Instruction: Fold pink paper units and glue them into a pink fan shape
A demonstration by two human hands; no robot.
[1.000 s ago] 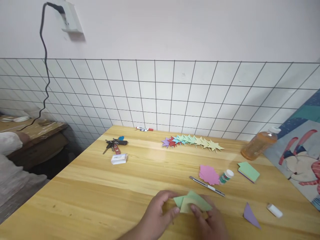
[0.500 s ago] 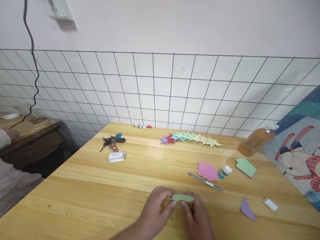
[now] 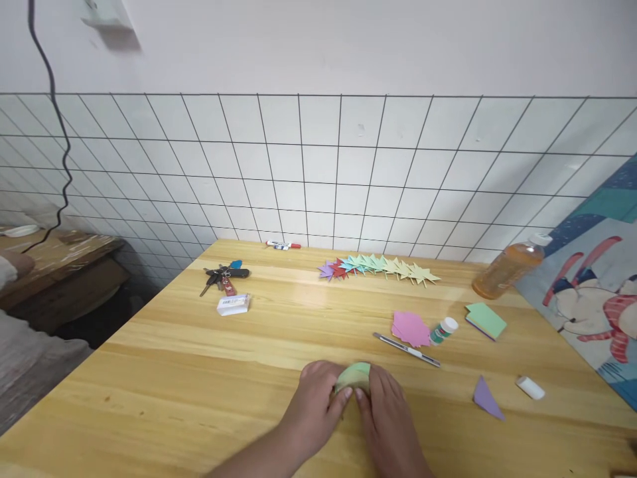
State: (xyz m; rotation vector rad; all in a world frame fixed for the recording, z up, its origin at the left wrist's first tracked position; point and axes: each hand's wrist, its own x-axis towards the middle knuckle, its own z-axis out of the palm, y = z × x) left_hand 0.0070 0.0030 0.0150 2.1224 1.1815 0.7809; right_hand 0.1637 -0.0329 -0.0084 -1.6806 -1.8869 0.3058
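Between my two hands, near the front of the table, is a small light-green sheet of paper (image 3: 353,377), bent into an arch. My left hand (image 3: 316,401) pinches its left side, thumb in front and fingers behind. On the other side my right hand (image 3: 388,411) grips it the same way, the two thumb tips close together. Just beyond the right hand lies a slim utility knife (image 3: 407,350). Past the knife are pink paper pieces (image 3: 411,328), touching a small white-capped glue bottle (image 3: 443,330). A folded purple paper triangle (image 3: 488,399) rests to the right.
Overlapping paper leaves (image 3: 381,267) in several colours line the back. A drink bottle (image 3: 510,267), a green-topped paper stack (image 3: 486,320) and an eraser (image 3: 530,387) are at right. Keys (image 3: 223,275), a small white box (image 3: 233,305) and markers (image 3: 283,245) lie left. Another person's sleeve (image 3: 30,365) shows far left.
The green paper, nearly flat before, now curves upward between my hands, and my hands have come closer together. The whole view has shifted slightly; the other things on the table stay in place.
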